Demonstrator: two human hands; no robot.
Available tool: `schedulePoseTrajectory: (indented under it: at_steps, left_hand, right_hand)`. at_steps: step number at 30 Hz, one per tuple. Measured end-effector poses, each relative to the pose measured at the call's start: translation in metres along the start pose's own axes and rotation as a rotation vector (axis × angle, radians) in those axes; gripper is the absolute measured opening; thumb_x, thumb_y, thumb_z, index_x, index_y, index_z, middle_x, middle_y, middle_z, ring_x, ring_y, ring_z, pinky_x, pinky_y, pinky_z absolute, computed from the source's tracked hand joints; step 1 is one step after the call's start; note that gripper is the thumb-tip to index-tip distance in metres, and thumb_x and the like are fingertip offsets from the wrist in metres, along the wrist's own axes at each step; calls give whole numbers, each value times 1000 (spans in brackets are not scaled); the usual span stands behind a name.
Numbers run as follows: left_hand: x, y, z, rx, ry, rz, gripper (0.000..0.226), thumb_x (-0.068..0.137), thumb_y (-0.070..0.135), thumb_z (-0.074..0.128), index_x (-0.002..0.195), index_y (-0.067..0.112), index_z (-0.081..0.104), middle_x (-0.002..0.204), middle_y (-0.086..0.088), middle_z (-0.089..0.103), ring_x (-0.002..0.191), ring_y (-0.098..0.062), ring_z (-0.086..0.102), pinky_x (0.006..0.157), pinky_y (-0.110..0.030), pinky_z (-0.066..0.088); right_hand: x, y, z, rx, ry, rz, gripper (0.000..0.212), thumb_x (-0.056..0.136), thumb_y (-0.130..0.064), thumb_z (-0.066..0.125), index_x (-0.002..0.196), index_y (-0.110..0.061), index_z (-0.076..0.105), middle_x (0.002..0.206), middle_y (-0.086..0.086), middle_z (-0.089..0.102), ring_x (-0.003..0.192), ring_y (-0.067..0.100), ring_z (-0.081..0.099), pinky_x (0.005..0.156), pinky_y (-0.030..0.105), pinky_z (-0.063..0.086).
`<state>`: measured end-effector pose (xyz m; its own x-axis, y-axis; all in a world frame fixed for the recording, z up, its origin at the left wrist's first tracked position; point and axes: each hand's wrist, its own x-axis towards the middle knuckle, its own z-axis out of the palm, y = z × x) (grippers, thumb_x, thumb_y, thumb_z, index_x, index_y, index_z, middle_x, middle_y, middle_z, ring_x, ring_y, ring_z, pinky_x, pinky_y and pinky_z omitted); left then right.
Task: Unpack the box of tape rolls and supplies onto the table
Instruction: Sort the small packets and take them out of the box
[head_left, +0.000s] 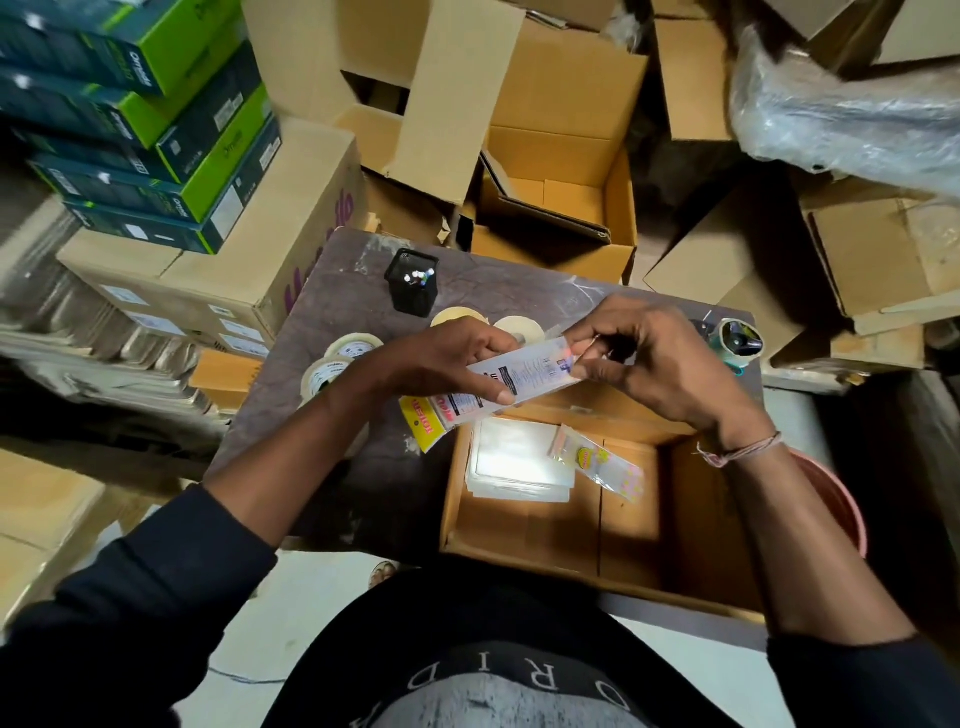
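Both hands are holding a clear plastic packet (511, 382) above the open box (631, 525) on the surface (363, 291), the left hand (457, 358) gripping its middle, the right hand (654, 358) pinching its end, tape rolls (340, 358) lying nearby.

Both arms wear dark navy long sleeves pushed up toward the elbows. The right wrist carries a thin pinkish thread bracelet (740, 451). The dark shirt (498, 670) bears large pale block lettering across a grey chest print.
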<state>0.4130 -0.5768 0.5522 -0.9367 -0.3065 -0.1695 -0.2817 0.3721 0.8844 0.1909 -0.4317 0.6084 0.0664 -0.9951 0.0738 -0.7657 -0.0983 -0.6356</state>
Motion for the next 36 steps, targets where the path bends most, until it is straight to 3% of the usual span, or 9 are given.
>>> schedulePoseTrajectory:
  at_steps: [5, 9, 13, 17, 20, 24, 27, 32, 36]
  left_hand:
    - [-1, -8, -2, 41, 30, -2, 28, 87, 17, 81, 111, 6, 72, 102, 5, 76, 90, -2, 72, 74, -20, 54]
    - [-3, -15, -4, 25, 62, 10, 26, 87, 19, 81, 108, 9, 70, 104, -2, 75, 92, -12, 72, 78, -37, 57]
    - [-6, -18, -6, -18, 73, 11, 23, 87, 13, 80, 106, 6, 69, 101, 0, 73, 92, -8, 71, 74, -22, 54]
    - [-9, -24, -8, -105, 47, -6, 23, 86, 5, 80, 105, 10, 67, 99, 0, 73, 90, -7, 70, 75, -17, 51]
    - [-12, -31, -10, -117, 26, -2, 25, 86, 9, 81, 107, 13, 67, 104, -7, 75, 95, -18, 73, 77, -27, 55]
    - [-18, -41, -11, -138, -9, -12, 29, 85, 14, 82, 110, 10, 67, 105, -8, 77, 97, -30, 74, 81, -44, 57]
    - [-18, -43, -12, -121, -23, -21, 33, 85, 13, 83, 113, 7, 67, 107, -10, 76, 98, -31, 73, 85, -46, 57]
    - [-19, -43, -17, -28, -78, -25, 37, 86, 14, 82, 119, 7, 67, 111, -4, 75, 100, -18, 73, 85, -35, 58]
    - [-22, -46, -18, -9, -78, -8, 38, 86, 19, 82, 120, 11, 68, 111, -1, 76, 100, -16, 74, 85, -41, 61]
  right_hand:
    - [5, 2, 7, 0, -3, 12, 31, 78, -15, 86, 106, -21, 75, 98, -3, 67, 83, 14, 64, 73, 34, 56]
    - [10, -1, 12, 15, -7, 19, 27, 77, -12, 86, 99, -22, 72, 93, -2, 68, 78, 15, 65, 72, 36, 56]
    - [17, -5, 16, 14, -15, -12, 26, 79, -8, 83, 101, -18, 73, 94, 0, 70, 80, 17, 66, 73, 35, 56]
    - [21, -11, 21, 21, -50, -16, 30, 79, -2, 81, 104, -16, 73, 96, 3, 70, 81, 19, 65, 73, 34, 57]
    - [24, -17, 24, 86, -99, 7, 31, 78, 11, 75, 103, -8, 73, 92, 10, 71, 76, 23, 66, 68, 33, 58]
    - [27, -17, 25, 90, -163, 27, 31, 77, 1, 81, 101, -17, 74, 93, -3, 73, 82, 13, 69, 77, 26, 61]
    - [29, -17, 29, 161, -168, 75, 30, 77, 4, 81, 101, -13, 74, 93, 1, 75, 85, 17, 72, 81, 24, 61]
    - [32, -13, 27, 430, -153, 174, 28, 81, 7, 78, 107, 3, 69, 102, 19, 75, 97, 33, 71, 90, 29, 60]
    - [35, -15, 29, 396, -164, 180, 26, 84, 6, 75, 109, 0, 71, 101, 13, 75, 95, 21, 73, 86, 23, 59]
